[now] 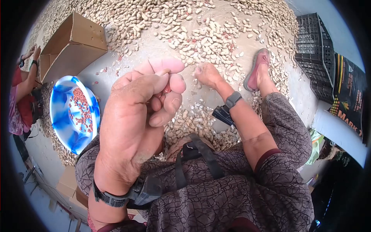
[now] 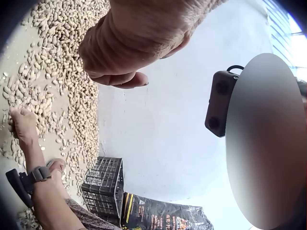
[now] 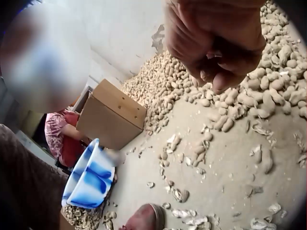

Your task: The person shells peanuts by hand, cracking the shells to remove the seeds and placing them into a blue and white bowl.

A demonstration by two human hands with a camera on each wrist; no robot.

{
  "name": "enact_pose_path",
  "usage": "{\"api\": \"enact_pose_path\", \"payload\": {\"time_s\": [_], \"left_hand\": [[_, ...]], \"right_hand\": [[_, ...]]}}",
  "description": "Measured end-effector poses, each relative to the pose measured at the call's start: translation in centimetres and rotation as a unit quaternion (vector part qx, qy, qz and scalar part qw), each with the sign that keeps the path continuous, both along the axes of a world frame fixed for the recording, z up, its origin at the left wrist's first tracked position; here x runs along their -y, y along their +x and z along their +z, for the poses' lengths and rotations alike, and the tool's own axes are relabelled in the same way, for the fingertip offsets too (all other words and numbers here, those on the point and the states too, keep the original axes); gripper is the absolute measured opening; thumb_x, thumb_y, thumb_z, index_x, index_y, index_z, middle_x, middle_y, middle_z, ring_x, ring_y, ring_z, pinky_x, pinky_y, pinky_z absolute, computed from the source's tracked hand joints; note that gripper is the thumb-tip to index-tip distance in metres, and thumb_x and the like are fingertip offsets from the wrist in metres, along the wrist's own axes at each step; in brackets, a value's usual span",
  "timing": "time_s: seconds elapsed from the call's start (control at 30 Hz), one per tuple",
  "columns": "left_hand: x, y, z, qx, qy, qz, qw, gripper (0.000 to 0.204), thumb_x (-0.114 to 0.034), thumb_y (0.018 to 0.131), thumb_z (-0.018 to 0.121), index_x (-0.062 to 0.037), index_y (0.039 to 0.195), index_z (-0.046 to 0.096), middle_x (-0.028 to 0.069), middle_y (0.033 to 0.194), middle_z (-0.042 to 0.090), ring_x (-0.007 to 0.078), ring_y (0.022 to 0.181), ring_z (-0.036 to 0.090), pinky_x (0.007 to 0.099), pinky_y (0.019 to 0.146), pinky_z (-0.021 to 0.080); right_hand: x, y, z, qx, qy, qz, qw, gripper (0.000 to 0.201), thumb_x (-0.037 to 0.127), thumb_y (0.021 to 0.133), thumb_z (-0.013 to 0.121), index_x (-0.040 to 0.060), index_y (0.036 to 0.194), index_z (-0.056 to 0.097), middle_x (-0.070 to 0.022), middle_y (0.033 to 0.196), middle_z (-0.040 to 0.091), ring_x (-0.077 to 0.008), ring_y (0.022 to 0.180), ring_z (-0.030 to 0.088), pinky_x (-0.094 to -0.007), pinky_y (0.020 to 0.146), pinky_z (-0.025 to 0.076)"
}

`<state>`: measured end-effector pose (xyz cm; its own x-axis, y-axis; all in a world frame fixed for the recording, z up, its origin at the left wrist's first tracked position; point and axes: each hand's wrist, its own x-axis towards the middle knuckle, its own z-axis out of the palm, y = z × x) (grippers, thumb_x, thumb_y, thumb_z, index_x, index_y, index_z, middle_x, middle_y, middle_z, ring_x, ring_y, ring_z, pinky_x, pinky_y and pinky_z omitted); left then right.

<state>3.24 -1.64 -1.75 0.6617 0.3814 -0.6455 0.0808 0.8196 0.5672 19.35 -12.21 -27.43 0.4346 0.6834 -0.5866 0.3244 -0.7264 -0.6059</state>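
My left hand [image 1: 133, 98] is raised in front of me, palm side showing in the head view. Its curled fingers hold red peanut kernels [image 1: 167, 89], and a small brownish bit [image 1: 164, 72] sits at the thumb tip. Farther out, my right hand [image 1: 208, 75] is low over the unshelled peanuts [image 1: 214, 42] strewn on the floor. In the right wrist view the right hand's fingers [image 3: 225, 79] are bent and shadowed, and I cannot tell whether they grip a peanut. A blue and white basin [image 1: 58, 116] with red kernels [image 1: 82, 106] in it stands at the left.
A cardboard box [image 1: 83, 36] stands beyond the basin, with another person's arm [image 1: 29, 77] beside it. Black plastic crates [image 1: 315, 46] and a black printed sack [image 1: 349, 92] are on the right. Broken shells [image 3: 192, 215] litter the floor near my shoe [image 1: 258, 69].
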Motion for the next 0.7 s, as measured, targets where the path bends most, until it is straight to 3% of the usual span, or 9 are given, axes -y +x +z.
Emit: {"api": "enact_pose_path", "payload": {"time_s": [0.03,0.1,0.2,0.33,0.53,0.63,0.7], "left_hand": [[-0.1,-0.1,0.0,-0.004,0.001,0.000,1.000,0.021,-0.009,0.084,0.044,0.0054,0.098,0.049,0.0063,0.074,0.050,0.0056,0.051,0.038,0.0151,0.036,0.025],[-0.3,-0.3,-0.1,0.031,-0.024,0.003,0.999,0.021,-0.010,0.085,0.044,0.0055,0.098,0.049,0.0065,0.073,0.050,0.0061,0.050,0.038,0.0151,0.036,0.025],[-0.3,-0.4,-0.5,0.043,-0.023,-0.006,0.999,0.021,-0.011,0.086,0.044,0.0055,0.097,0.049,0.0066,0.072,0.050,0.0062,0.050,0.038,0.0151,0.036,0.025],[-0.3,-0.4,-0.5,0.045,-0.004,-0.017,0.999,0.021,-0.012,0.086,0.045,0.0055,0.097,0.050,0.0062,0.072,0.050,0.0060,0.050,0.039,0.0152,0.036,0.026],[-0.3,-0.5,0.0,0.063,0.005,-0.015,0.998,0.021,-0.012,0.086,0.046,0.0053,0.097,0.050,0.0059,0.072,0.051,0.0060,0.051,0.041,0.0155,0.036,0.026],[-0.1,-0.7,0.3,0.053,0.018,-0.002,0.998,0.020,-0.011,0.085,0.046,0.0053,0.096,0.050,0.0059,0.072,0.052,0.0062,0.051,0.041,0.0159,0.037,0.026],[-0.2,-0.8,0.3,0.074,0.020,-0.011,0.997,0.019,-0.011,0.085,0.046,0.0052,0.094,0.051,0.0056,0.072,0.052,0.0060,0.051,0.040,0.0161,0.038,0.026]], "right_hand": [[0.7,-0.8,-1.2,-0.004,0.001,0.000,1.000,0.021,0.019,0.068,0.060,0.0006,0.076,0.058,-0.0152,0.073,0.060,-0.0268,0.070,0.060,-0.0354,0.066,0.048],[2.1,-2.1,-3.3,0.134,-0.058,0.012,0.989,0.024,0.023,0.067,0.067,0.0025,0.072,0.055,-0.0141,0.076,0.059,-0.0260,0.072,0.059,-0.0362,0.065,0.046],[3.0,-2.8,-4.8,0.138,-0.051,-0.007,0.989,0.028,0.027,0.065,0.068,0.0036,0.076,0.057,-0.0167,0.082,0.059,-0.0306,0.084,0.056,-0.0372,0.073,0.044],[2.7,-3.1,-4.7,0.164,-0.073,0.051,0.983,0.028,0.025,0.063,0.068,0.0042,0.080,0.057,-0.0160,0.083,0.059,-0.0304,0.083,0.056,-0.0367,0.073,0.044],[4.1,-3.3,-3.9,0.127,-0.041,0.014,0.991,0.020,0.016,0.061,0.062,0.0048,0.079,0.062,-0.0174,0.082,0.060,-0.0328,0.081,0.057,-0.0363,0.072,0.046],[3.4,-2.7,-2.3,0.077,0.003,0.030,0.997,0.018,0.017,0.061,0.065,0.0028,0.071,0.059,-0.0157,0.072,0.060,-0.0290,0.069,0.058,-0.0344,0.065,0.046],[2.7,-2.5,-0.5,-0.049,0.049,-0.038,0.997,0.019,0.015,0.063,0.068,0.0015,0.063,0.054,-0.0099,0.060,0.056,-0.0188,0.057,0.054,-0.0296,0.056,0.045]]}}
